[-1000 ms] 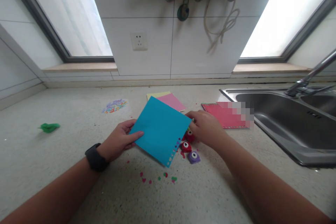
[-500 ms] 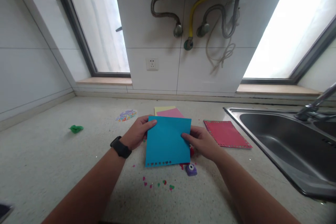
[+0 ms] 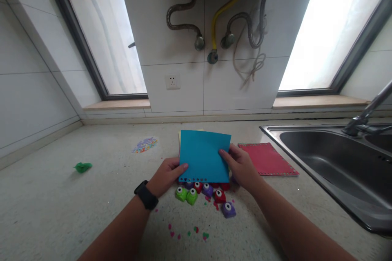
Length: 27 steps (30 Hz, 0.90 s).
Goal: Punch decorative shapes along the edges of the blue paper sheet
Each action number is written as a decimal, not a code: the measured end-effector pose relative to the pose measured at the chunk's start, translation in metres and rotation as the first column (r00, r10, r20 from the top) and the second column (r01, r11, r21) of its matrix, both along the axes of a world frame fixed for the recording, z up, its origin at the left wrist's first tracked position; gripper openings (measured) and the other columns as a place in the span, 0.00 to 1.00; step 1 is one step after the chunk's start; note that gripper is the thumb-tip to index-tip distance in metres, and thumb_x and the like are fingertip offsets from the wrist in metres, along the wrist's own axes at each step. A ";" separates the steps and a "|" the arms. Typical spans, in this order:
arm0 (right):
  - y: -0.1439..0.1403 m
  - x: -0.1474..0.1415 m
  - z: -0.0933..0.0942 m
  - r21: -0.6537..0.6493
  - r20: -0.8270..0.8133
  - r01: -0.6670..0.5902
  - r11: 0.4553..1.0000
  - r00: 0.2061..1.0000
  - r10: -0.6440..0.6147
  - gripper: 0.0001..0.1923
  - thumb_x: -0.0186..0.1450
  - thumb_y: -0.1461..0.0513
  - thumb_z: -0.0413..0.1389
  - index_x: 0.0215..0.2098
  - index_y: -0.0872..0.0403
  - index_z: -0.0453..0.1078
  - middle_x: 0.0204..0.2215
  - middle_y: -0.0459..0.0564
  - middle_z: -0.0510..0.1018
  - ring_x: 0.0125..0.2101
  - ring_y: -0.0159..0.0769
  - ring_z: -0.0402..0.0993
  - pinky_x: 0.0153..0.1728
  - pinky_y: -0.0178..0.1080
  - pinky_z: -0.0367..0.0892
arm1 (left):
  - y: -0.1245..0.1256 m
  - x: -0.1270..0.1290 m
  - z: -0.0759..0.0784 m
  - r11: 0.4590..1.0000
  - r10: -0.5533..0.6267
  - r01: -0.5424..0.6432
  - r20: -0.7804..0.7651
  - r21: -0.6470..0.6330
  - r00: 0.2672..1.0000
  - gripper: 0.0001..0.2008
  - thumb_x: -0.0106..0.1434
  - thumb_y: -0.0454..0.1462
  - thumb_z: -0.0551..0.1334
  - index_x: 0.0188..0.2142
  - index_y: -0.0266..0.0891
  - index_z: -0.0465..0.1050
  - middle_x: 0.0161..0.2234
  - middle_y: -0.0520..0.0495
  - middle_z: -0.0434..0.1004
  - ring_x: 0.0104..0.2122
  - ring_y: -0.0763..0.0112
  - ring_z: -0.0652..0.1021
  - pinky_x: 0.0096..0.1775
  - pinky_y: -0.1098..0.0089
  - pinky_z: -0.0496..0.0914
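While my left hand (image 3: pixel 168 175) and right hand (image 3: pixel 241 167) pinch opposite sides of a square blue paper sheet (image 3: pixel 203 155) between them, small green, purple and red plastic punches (image 3: pixel 207 190) lie nearer me.

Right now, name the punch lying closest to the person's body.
The purple punch at the cluster's front right, just in front of a red punch; every other one in view lies farther back, toward the blue sheet.

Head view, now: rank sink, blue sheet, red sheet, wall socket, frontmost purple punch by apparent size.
1. Sink
2. Blue sheet
3. Red sheet
4. Wall socket and frontmost purple punch: look alike, punch nearer camera; unranked.
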State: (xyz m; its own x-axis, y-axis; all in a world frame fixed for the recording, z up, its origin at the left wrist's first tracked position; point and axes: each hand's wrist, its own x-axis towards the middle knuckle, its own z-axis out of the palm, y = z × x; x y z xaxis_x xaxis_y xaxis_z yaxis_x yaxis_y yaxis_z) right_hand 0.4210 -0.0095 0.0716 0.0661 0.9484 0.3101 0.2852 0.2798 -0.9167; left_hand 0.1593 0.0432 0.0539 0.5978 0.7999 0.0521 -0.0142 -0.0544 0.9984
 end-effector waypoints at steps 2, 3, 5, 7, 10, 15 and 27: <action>0.000 0.000 0.000 0.009 0.034 0.053 0.999 0.998 -0.053 0.17 0.69 0.49 0.54 0.43 0.54 0.72 0.38 0.52 0.78 0.38 0.42 0.73 0.40 0.43 0.68 | 0.002 0.000 -0.006 1.000 -0.022 0.022 -0.009 0.008 1.000 0.19 0.63 0.51 0.64 0.30 0.35 0.74 0.23 0.50 0.68 0.21 0.75 0.66 0.25 0.73 0.60; 0.001 0.001 0.000 0.012 0.042 0.066 0.998 0.997 -0.066 0.17 0.69 0.49 0.54 0.43 0.54 0.72 0.38 0.52 0.78 0.38 0.41 0.72 0.39 0.42 0.68 | 0.002 0.000 -0.008 1.000 -0.023 0.024 -0.019 0.017 1.000 0.20 0.63 0.51 0.64 0.30 0.35 0.74 0.23 0.50 0.69 0.21 0.75 0.66 0.25 0.73 0.61; 0.001 0.001 0.000 0.013 0.042 0.064 0.998 0.997 -0.065 0.17 0.69 0.49 0.54 0.43 0.54 0.72 0.39 0.52 0.78 0.38 0.41 0.72 0.40 0.42 0.67 | 0.003 0.000 -0.009 0.999 -0.015 0.016 -0.037 0.042 0.999 0.20 0.64 0.51 0.64 0.30 0.34 0.74 0.22 0.49 0.69 0.21 0.75 0.66 0.25 0.73 0.61; 0.002 0.001 -0.001 0.017 0.026 0.062 0.998 0.998 -0.063 0.17 0.69 0.49 0.54 0.44 0.54 0.73 0.39 0.52 0.78 0.38 0.41 0.72 0.40 0.42 0.68 | 0.003 0.000 -0.007 0.997 -0.014 0.017 -0.037 0.075 0.999 0.21 0.64 0.51 0.64 0.29 0.34 0.74 0.22 0.49 0.69 0.21 0.76 0.66 0.26 0.73 0.61; 0.005 0.000 -0.005 0.032 -0.006 0.077 0.997 0.997 -0.077 0.19 0.68 0.48 0.56 0.44 0.54 0.73 0.39 0.52 0.79 0.38 0.40 0.73 0.39 0.42 0.68 | 0.003 -0.001 -0.003 0.993 -0.020 0.022 -0.018 0.118 1.000 0.22 0.64 0.51 0.64 0.29 0.32 0.74 0.24 0.48 0.70 0.23 0.75 0.67 0.28 0.73 0.63; 0.011 0.000 -0.010 0.049 -0.068 0.066 0.997 0.996 -0.062 0.18 0.67 0.48 0.57 0.43 0.53 0.73 0.39 0.51 0.78 0.38 0.39 0.72 0.39 0.40 0.68 | 0.003 -0.002 -0.001 0.989 0.001 0.001 -0.014 0.149 1.000 0.21 0.64 0.50 0.63 0.31 0.31 0.75 0.26 0.47 0.71 0.25 0.75 0.68 0.29 0.72 0.63; 0.008 -0.004 -0.006 -0.037 -0.043 -0.019 0.999 0.999 0.017 0.19 0.66 0.48 0.57 0.41 0.55 0.72 0.34 0.50 0.77 0.33 0.36 0.71 0.34 0.39 0.68 | 0.008 -0.001 -0.006 0.978 0.125 -0.125 0.014 0.166 0.992 0.19 0.65 0.49 0.63 0.29 0.34 0.71 0.22 0.53 0.62 0.22 0.78 0.62 0.24 0.75 0.58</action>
